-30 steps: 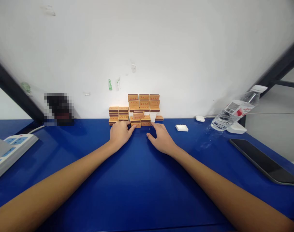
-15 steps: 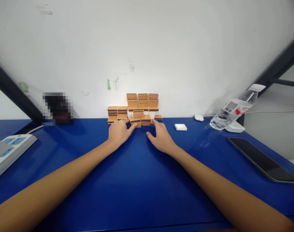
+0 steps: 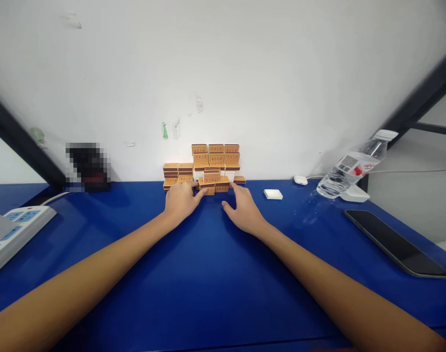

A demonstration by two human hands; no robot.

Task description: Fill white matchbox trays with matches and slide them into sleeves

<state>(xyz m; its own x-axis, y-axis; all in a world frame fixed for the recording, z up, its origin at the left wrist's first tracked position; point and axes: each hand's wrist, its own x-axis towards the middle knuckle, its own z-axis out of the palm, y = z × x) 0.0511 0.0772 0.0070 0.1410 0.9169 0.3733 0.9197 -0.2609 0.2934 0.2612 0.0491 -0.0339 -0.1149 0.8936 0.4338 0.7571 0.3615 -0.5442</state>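
Note:
Many orange-and-brown matchboxes (image 3: 216,159) are stacked in a stepped pile against the wall, some standing upright and some lying flat. My left hand (image 3: 182,201) is at the front left of the pile, its thumb and index finger closed on the lower front matchbox (image 3: 209,191). A further matchbox (image 3: 222,187) sits beside that one on its right. My right hand (image 3: 245,208) rests on the table with thumb and index finger apart. Its index fingertip is at the right end of the front row, and nothing is in its grasp.
A small white tray (image 3: 273,194) and a white earphone case (image 3: 301,180) lie to the right. Farther right are a tilted plastic bottle (image 3: 351,168) leaning over a white box, and a phone (image 3: 395,242). A power strip (image 3: 19,227) lies on the blue table (image 3: 215,274) at left.
The front left matchboxes have shifted slightly right and sit straighter against the neighbouring one. Both hands stay nearly in place. The view has tilted a little.

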